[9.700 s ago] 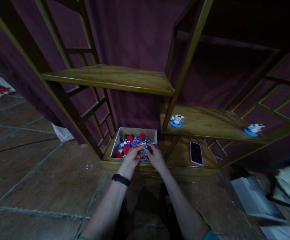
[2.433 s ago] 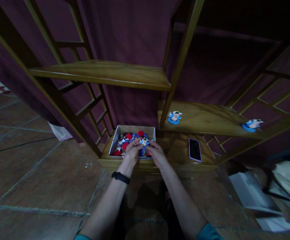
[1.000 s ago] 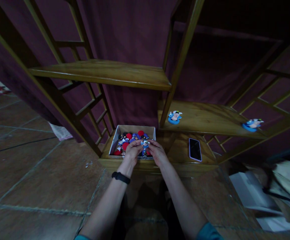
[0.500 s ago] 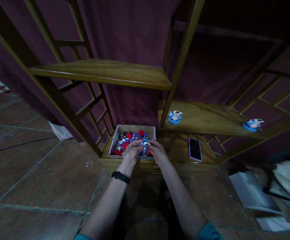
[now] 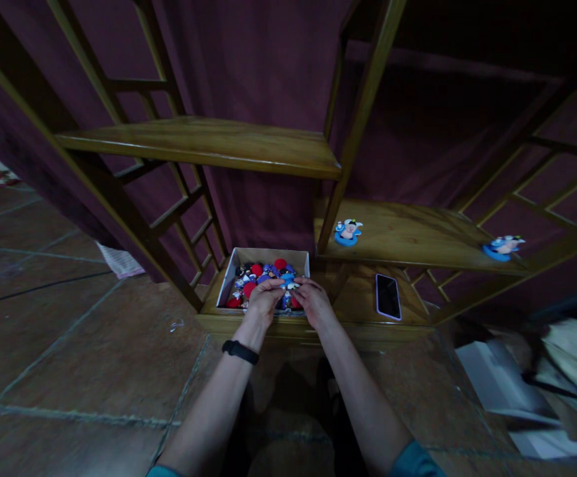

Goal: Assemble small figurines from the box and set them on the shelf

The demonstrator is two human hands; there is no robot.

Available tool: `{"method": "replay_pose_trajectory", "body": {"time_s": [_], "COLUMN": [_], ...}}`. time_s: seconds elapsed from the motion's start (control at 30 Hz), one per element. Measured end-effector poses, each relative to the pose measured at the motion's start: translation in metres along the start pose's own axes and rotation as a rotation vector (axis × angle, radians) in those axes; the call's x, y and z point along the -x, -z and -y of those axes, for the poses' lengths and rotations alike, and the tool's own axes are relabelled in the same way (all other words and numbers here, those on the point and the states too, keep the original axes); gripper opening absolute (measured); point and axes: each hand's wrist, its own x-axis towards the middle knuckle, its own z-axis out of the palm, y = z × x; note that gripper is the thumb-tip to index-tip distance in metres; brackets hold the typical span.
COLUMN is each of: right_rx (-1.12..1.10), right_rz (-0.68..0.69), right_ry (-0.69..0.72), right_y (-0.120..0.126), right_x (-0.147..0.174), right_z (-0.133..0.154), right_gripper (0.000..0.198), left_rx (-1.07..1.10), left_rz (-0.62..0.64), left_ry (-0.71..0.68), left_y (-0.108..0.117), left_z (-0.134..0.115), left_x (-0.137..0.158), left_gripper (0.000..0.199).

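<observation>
Over a cardboard box [image 5: 224, 285] of small red, blue and black figurines [image 5: 250, 289], both my hands come together. A small blue-and-white figurine [image 5: 287, 283] sits between my fingertips. My left hand [image 5: 265, 301], with a black band on its wrist, pinches it from the left. From the right, the fingers of my right hand [image 5: 313, 299] close on it too. My fingers cover part of the piece, and its details are too small to make out. The box rests on the low wooden shelf, below an upper shelf board.
On the right-hand shelf [image 5: 407, 238] stand two pig-like figurines on blue bases, one at the left [image 5: 348, 233] and one at the right end [image 5: 503, 248]. A phone [image 5: 388, 297] lies on the lower board [image 5: 358, 305]. A wooden post [image 5: 355, 132] divides the shelves.
The figurine between my fingertips has turned slightly and shows more of its blue part. My hands stay in nearly the same place above the box.
</observation>
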Motion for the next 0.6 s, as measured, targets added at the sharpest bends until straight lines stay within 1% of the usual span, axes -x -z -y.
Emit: {"method": "replay_pose_trajectory", "body": {"time_s": [0.2, 0.4, 0.6], "right_rx": [-0.033, -0.035, 0.005], "right_rz": [0.023, 0.022, 0.015], "right_ry": [-0.052, -0.043, -0.020], "right_y": [-0.0005, 0.0007, 0.0011], "right_x": [-0.0009, 0.0000, -0.0009], "right_z": [0.0020, 0.0016, 0.0016], "right_gripper": [0.010, 0.015, 0.017], "left_rx": [-0.008, -0.016, -0.077], "left_rz": [0.003, 0.004, 0.000], "left_ry": [-0.026, -0.046, -0.076], "left_y": [-0.0022, -0.0016, -0.0009], "left_z": [-0.0016, -0.0003, 0.0014], "left_x": [0.0024, 0.0021, 0.0025], "left_gripper": [0.023, 0.024, 0.024]}}
